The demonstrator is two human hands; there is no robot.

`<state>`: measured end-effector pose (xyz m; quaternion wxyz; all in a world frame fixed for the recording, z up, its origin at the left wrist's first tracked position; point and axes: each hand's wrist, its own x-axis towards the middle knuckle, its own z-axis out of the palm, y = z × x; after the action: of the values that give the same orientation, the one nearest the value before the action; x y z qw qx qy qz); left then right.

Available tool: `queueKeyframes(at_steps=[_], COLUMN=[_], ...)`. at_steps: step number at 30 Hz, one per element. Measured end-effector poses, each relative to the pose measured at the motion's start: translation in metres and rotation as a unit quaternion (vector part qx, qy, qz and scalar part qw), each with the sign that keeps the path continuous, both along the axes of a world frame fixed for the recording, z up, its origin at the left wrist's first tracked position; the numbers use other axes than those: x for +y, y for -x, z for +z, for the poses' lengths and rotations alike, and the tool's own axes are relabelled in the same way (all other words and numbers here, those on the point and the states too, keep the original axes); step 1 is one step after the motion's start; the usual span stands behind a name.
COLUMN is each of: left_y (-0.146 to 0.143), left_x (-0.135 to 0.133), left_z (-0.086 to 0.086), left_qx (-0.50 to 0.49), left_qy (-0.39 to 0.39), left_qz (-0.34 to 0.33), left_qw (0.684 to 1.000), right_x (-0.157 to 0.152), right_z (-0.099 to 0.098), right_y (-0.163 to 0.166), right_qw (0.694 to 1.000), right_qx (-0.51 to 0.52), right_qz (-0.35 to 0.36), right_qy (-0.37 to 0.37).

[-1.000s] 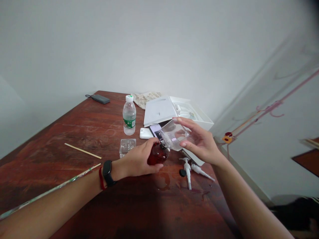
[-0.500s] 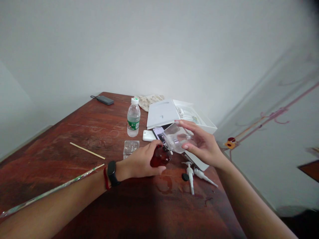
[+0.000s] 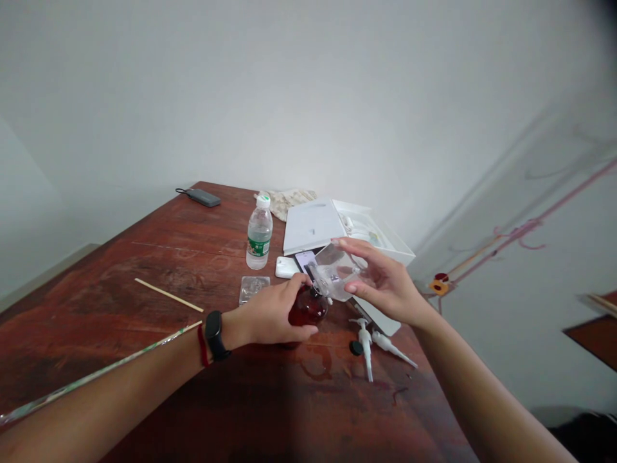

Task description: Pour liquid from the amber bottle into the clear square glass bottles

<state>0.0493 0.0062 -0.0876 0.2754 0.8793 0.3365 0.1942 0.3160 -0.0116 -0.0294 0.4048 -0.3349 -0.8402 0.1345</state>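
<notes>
My left hand (image 3: 274,312) is wrapped round a dark amber bottle (image 3: 308,307) standing on the table. Between thumb and fingers, my right hand (image 3: 380,280) grips a clear square container (image 3: 337,270), tilted to the left with its lower end at the bottle's mouth. I cannot tell whether liquid is running between them. Behind my left wrist lies a clear square piece (image 3: 254,286), partly hidden. To the right of the bottle are two white pump heads (image 3: 365,350) (image 3: 393,348) and a black cap (image 3: 355,348).
A water bottle (image 3: 259,235) with a green label stands behind my left hand. Farther back are a white box (image 3: 313,225), a cloth (image 3: 288,202) and a grey power bank (image 3: 202,196). A wooden stick (image 3: 168,294) and a wrapped one lie left. A wet patch (image 3: 315,360) marks the tabletop.
Both hands keep their holds, with the clear container still tilted at the bottle's mouth. The view has shifted slightly, and the container appears a little lower and farther left.
</notes>
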Motion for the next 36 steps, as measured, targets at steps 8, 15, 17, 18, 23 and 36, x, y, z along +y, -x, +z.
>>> queueKeyframes(at_steps=[8,15,17,18,23,36], left_y=[0.006,0.01,0.01,0.011,0.013,0.018], left_x=[0.004,0.004,0.005,0.005,0.006,0.008], left_z=[0.006,0.013,0.014,0.015,0.017,0.018], left_qx=[0.015,0.026,0.031,0.035,0.048,0.058], left_qy=[-0.006,0.0,-0.004,-0.006,-0.018,-0.029], left_qz=[-0.032,-0.037,-0.038,-0.037,-0.037,-0.04], left_qw=[0.999,0.999,0.999,0.999,0.998,0.997], right_x=[0.0,0.001,0.001,0.002,0.002,0.0], right_z=[0.0,0.003,0.003,0.003,0.004,0.009], right_y=[0.004,0.009,0.011,0.011,0.016,0.026], right_qw=[1.0,1.0,1.0,1.0,1.0,0.999], right_qx=[0.003,-0.01,-0.012,-0.013,-0.014,-0.027], right_qz=[0.001,-0.002,-0.006,-0.005,0.006,0.019], right_qy=[0.011,0.002,-0.005,-0.009,-0.023,-0.015])
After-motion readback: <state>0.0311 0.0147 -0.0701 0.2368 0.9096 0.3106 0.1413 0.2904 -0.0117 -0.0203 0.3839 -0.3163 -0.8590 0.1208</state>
